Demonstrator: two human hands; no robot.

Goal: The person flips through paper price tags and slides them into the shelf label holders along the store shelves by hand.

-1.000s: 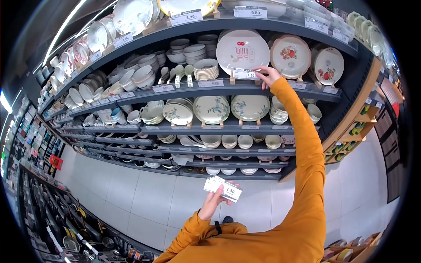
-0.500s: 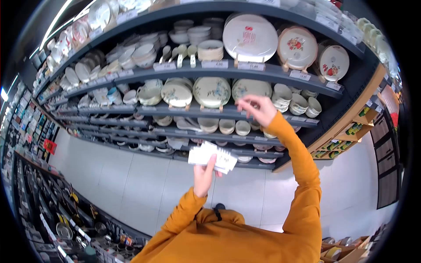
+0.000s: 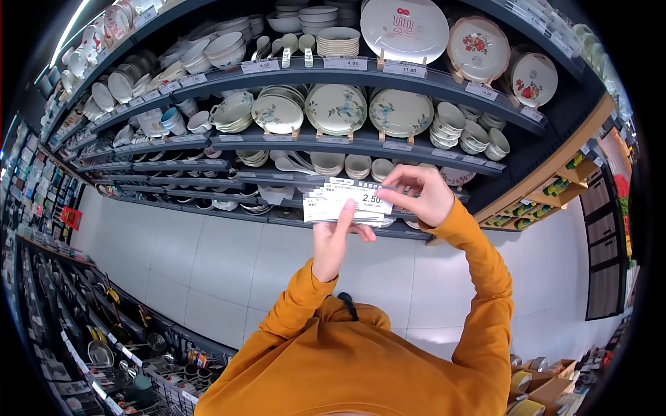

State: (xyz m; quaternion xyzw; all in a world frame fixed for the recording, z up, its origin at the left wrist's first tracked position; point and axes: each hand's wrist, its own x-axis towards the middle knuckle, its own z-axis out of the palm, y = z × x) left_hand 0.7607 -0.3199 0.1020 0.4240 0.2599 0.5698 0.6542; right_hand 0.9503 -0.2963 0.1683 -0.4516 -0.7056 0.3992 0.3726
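In my left hand [image 3: 329, 251] is a fanned stack of white price tags [image 3: 330, 206], pinned under the thumb with the fingers behind it. The top tag reads 2.50. My right hand [image 3: 429, 197] pinches the right end of the stack between thumb and forefinger; how many tags it grips cannot be made out. Both hands are in front of the lower shelves. Just beyond them stand small bowls [image 3: 358, 166] and, one shelf higher, oval plates with blue flowers [image 3: 400, 112] propped upright on small stands.
Dark shelves with price labels along the shelf edge [image 3: 444, 81] hold stacked bowls [image 3: 338, 43], spoons [image 3: 307, 47] and large decorated plates [image 3: 404, 30]. A wooden end unit [image 3: 548, 182] borders the right side. Pans and utensils hang on a rack [image 3: 104, 350] at lower left.
My right hand has come down from the flowered plates to the tags and now pinches their right end. My left hand has raised the stack, and the view has tilted downward.
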